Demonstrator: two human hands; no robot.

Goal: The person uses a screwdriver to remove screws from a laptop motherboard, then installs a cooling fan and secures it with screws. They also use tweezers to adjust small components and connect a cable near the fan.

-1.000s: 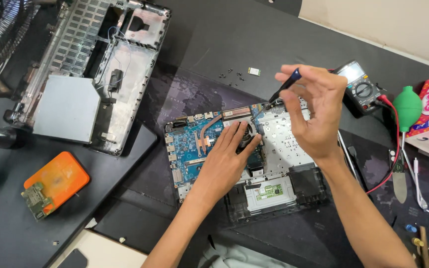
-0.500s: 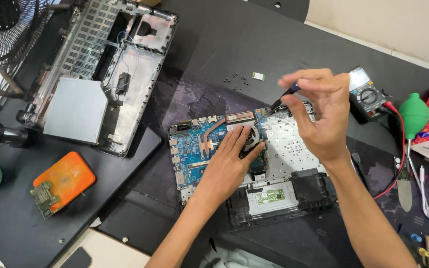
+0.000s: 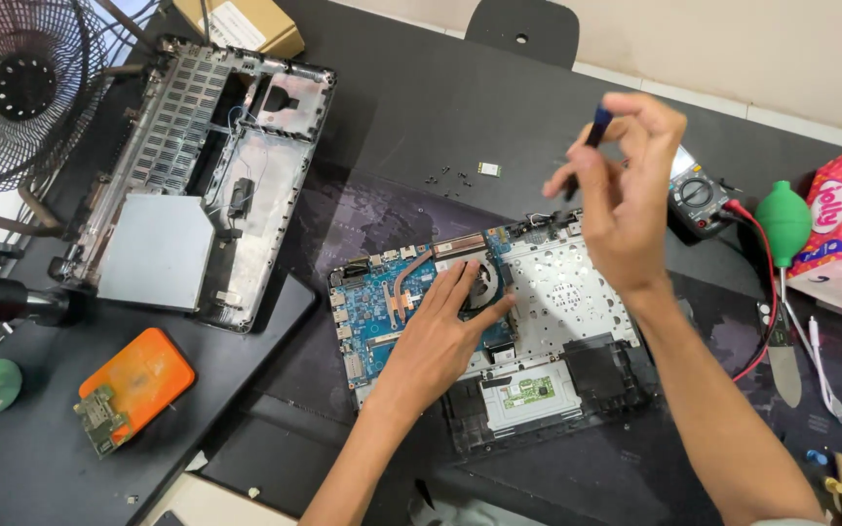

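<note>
My right hand [image 3: 626,209] pinches a thin blue-and-black screwdriver [image 3: 587,146], tip slanting down-left. My left hand [image 3: 445,336] lies spread flat on the blue laptop circuit board [image 3: 372,312].

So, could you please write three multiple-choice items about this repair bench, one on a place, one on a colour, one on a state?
1. Where does the left hand rest?
A. on the blue circuit board of the opened laptop
B. on the black wire-grille fan
C. on the pink printed packet

2. What colour is the rubber squeeze-bulb blower at the right?
A. orange
B. green
C. white

3. How is the slim dark blue-tipped screwdriver held?
A. lying flat on the black mat
B. stuck into the grey bottom cover
C. pinched in the right hand, lifted above the laptop

Answers: 1 A, the palm and fingers lie on the board beside the round cooling fan. 2 B, the bulb is plainly green. 3 C, the fingers grip it in the air, clear of the board.
</note>
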